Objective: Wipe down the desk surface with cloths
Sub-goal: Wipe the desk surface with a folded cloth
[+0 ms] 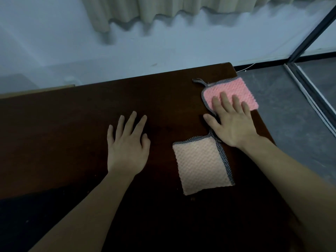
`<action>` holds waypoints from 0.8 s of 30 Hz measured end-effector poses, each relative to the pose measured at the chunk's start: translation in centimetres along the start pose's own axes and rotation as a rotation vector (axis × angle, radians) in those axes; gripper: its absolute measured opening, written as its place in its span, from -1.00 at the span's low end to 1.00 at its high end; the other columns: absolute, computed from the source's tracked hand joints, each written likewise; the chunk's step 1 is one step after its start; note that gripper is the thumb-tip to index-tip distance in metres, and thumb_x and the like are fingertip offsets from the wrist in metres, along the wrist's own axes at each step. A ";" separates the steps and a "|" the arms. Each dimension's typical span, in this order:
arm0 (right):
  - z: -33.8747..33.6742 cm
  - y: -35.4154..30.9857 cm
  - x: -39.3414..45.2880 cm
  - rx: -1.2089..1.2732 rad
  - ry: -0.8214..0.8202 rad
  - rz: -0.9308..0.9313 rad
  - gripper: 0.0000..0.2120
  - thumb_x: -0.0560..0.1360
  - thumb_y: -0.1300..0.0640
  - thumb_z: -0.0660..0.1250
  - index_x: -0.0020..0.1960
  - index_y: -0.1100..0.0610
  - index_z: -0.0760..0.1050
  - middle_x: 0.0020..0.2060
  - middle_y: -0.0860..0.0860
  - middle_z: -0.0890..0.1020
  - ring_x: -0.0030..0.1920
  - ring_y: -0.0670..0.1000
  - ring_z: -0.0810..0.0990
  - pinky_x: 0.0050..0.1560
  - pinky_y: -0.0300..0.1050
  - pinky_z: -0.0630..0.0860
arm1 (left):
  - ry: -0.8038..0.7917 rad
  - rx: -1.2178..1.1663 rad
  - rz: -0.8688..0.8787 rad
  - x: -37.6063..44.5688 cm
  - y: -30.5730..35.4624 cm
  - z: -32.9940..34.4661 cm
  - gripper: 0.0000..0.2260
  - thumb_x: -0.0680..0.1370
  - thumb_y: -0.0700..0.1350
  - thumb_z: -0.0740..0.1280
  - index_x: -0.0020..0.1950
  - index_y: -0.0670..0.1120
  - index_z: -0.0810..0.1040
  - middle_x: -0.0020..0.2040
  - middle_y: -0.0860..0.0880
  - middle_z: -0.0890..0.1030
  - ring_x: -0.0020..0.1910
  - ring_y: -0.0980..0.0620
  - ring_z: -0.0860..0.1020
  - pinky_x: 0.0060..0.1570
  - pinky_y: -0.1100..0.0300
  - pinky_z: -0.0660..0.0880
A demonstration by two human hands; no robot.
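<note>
We see a dim, bluish, low-contrast picture, with the dark brown wooden desk top [72, 135] nearly black toward its near edge. The pleated beige curtain [145, 11] is softly blurred, and the black metal door frame [309, 31] leans with wide-angle distortion

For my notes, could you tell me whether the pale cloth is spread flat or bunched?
Spread flat: the pale cloth lies square on the desk.

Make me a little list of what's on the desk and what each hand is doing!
desk: dark brown wood
bright pink cloth: flat at the far right corner
pale peach cloth: flat, nearer the person, grey trim
right hand: fingers straight, resting on the bright pink cloth
left hand: fingers spread over the bare desk, holding nothing
behind: white wall, beige curtain
</note>
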State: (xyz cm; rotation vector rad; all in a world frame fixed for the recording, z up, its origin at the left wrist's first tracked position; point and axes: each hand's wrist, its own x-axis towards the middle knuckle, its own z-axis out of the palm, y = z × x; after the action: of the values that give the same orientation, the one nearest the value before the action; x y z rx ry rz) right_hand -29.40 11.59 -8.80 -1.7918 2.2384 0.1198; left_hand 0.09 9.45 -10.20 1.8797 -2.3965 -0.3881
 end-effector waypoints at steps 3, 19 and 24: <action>-0.6 -0.5 3.1 -0.024 0.024 0.002 -0.20 0.57 -0.42 -0.23 0.67 -0.01 -0.13 0.65 0.07 -0.15 0.63 0.25 -0.18 0.59 0.25 -0.20 | 0.009 0.009 0.001 -0.1 0.0 0.1 -0.48 0.66 0.11 -0.05 0.65 0.19 0.03 0.67 0.11 -0.05 0.64 0.01 -0.15 0.59 -0.12 -0.18; 0.2 -6.1 -6.4 0.152 0.053 -0.323 -0.32 0.59 -0.34 -0.17 0.65 -0.12 0.00 0.65 -0.11 -0.09 0.63 0.11 -0.26 0.59 0.24 -0.22 | -0.002 0.006 -0.006 -0.1 0.2 -0.1 -0.48 0.67 0.11 -0.04 0.65 0.19 0.01 0.67 0.11 -0.07 0.64 0.01 -0.17 0.59 -0.11 -0.20; 3.6 -6.5 -9.7 -0.037 -0.037 -0.411 -0.36 0.61 -0.34 -0.30 0.64 -0.17 -0.23 0.64 -0.11 -0.21 0.60 0.13 -0.36 0.56 0.31 -0.26 | -0.010 0.010 0.000 0.0 0.3 -0.3 -0.48 0.67 0.11 -0.05 0.65 0.19 -0.01 0.67 0.10 -0.08 0.64 -0.01 -0.17 0.59 -0.12 -0.20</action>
State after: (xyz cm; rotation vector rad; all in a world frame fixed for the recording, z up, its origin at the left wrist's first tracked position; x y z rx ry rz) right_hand -20.57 20.12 -9.03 -2.2051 1.8076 0.1108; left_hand -0.10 9.51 -9.85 1.8862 -2.4093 -0.3876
